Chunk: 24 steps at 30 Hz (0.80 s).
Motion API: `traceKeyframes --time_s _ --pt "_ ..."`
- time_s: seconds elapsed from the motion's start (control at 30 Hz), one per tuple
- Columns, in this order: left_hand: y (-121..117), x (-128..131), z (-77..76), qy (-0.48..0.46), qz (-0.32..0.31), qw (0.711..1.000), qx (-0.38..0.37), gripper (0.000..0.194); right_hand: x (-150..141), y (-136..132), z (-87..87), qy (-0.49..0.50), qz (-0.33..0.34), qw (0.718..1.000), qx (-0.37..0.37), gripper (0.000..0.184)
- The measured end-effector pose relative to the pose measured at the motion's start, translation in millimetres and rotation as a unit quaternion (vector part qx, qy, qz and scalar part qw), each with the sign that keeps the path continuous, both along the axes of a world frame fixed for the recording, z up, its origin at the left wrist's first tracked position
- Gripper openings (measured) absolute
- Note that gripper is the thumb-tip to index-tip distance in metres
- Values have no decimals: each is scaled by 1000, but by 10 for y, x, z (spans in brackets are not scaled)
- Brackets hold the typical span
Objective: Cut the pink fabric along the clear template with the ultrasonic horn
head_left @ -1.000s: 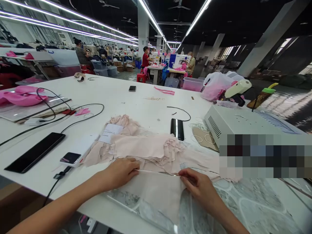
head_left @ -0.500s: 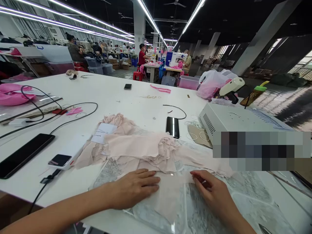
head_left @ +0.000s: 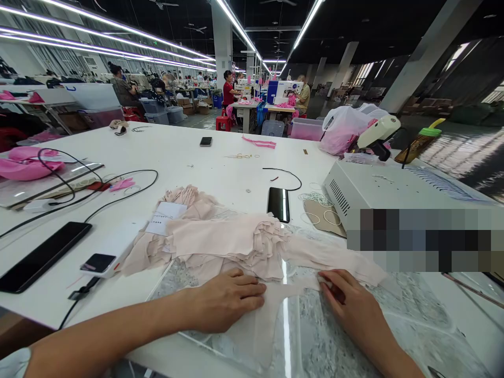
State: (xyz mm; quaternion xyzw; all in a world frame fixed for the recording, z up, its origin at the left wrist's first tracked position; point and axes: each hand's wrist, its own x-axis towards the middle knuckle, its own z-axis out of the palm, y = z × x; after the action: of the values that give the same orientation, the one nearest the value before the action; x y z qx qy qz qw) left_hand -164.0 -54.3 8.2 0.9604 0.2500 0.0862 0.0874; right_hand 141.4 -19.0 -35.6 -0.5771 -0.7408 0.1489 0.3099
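Note:
My left hand lies palm down with its fingers stretched over a pale pink fabric piece. That piece rests on a clear sheet over a grey marbled surface. With thumb and fingers, my right hand pinches a narrow end of the pale pink fabric, which stretches between both hands. Just beyond them sits a stack of pale pink fabric pieces, with a white paper label on its left part. More pale fabric spreads out to the right of the stack.
A black phone lies behind the stack. On the left are another phone, a white power bank and black cables. A grey metal box stands at right, with cardboard beside it. Gold scissors lie farther back.
My right hand has moved slightly right, drawing the pinched fabric end along with it. The strip between my hands is longer and narrower. My left hand has shifted a little right.

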Motion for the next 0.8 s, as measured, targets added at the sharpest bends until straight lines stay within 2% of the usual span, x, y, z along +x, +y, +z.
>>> traceKeyframes --time_s 0.17,0.27,0.33,0.5,0.57,0.7,0.8 --pt "23 83 163 -37 17 999 -7 29 8 12 -1 15 9 1000 12 22" --pt "155 301 230 -28 50 998 6 28 11 29 25 28 17 999 15 22" --pt "321 528 240 29 78 997 -7 24 18 25 35 35 24 999 14 23" --pt "892 1184 109 49 107 993 -15 11 30 -19 49 45 40 998 20 24" --pt "1091 1380 28 59 117 991 -28 21 43 -24 61 49 40 998 30 23" --pt "1337 1550 -62 69 126 987 -71 30 148 18 78 64 4 996 59 24" --pt "1424 1542 -28 70 129 984 -105 30 281 73 54 72 -59 991 94 26"
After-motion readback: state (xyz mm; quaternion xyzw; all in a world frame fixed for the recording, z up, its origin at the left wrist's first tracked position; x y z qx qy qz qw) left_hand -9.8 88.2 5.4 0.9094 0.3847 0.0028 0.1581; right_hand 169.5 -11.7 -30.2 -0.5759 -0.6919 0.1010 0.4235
